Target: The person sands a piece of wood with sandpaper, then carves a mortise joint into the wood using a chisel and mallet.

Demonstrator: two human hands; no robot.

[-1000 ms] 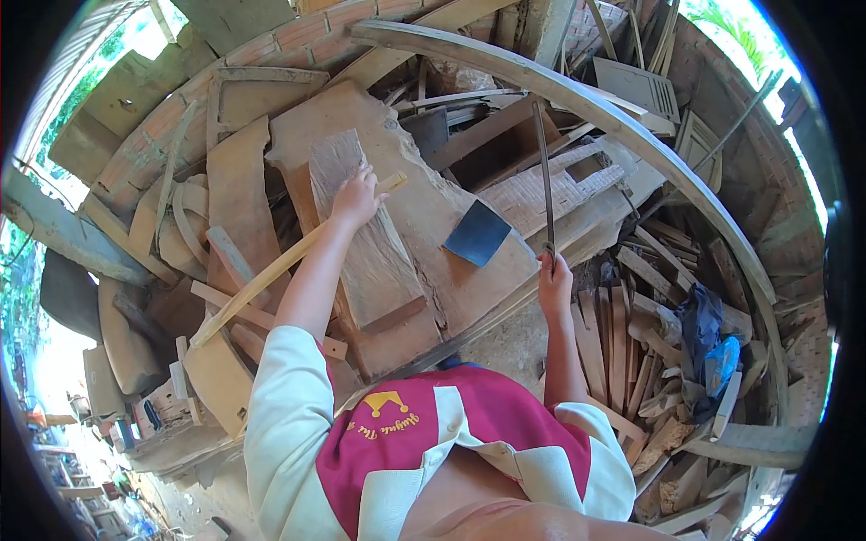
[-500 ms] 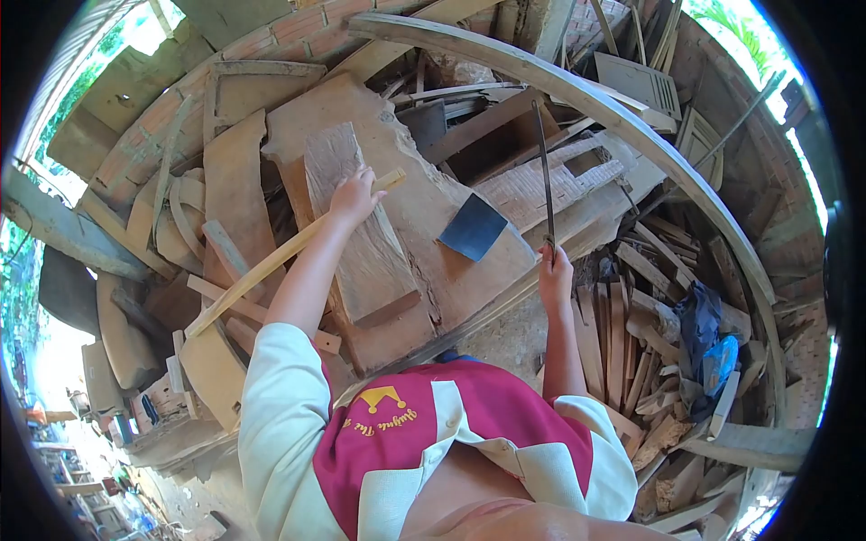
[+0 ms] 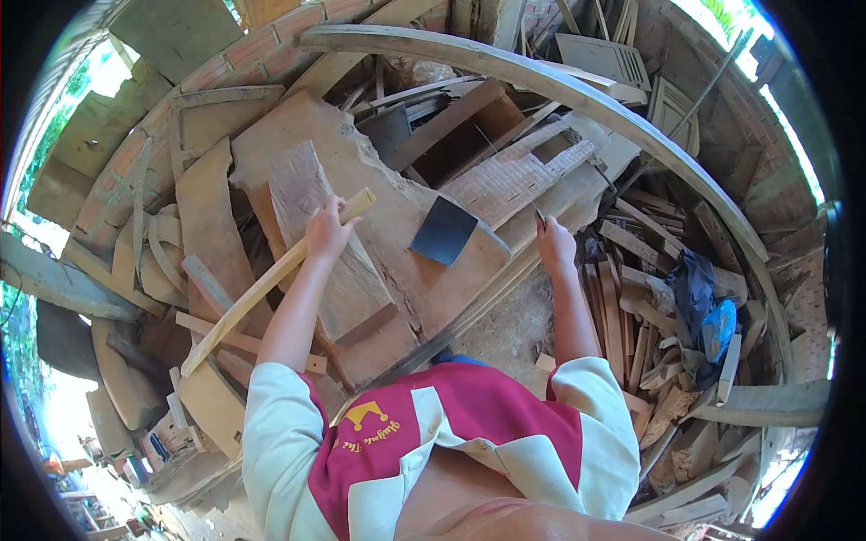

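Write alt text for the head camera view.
A person's left hand grips a pale wooden strip over a thick board on a wide slab; the right hand holds a thin tool, hard to make out. Wood scraps lie piled nearby.

Dark tool (image 3: pixel 539 216) — partly hidden, shape unclear.

From my end of the feed, I see a woodworking workshop, partly open to daylight. Boards (image 3: pixel 216 225) crowd the left side, wood scraps (image 3: pixel 672 419) lie heaped at right, and a thick plank (image 3: pixel 352 288) rests on the rough wooden bench (image 3: pixel 442 293). Greenery (image 3: pixel 41 149) shows past the brick wall (image 3: pixel 242 67).
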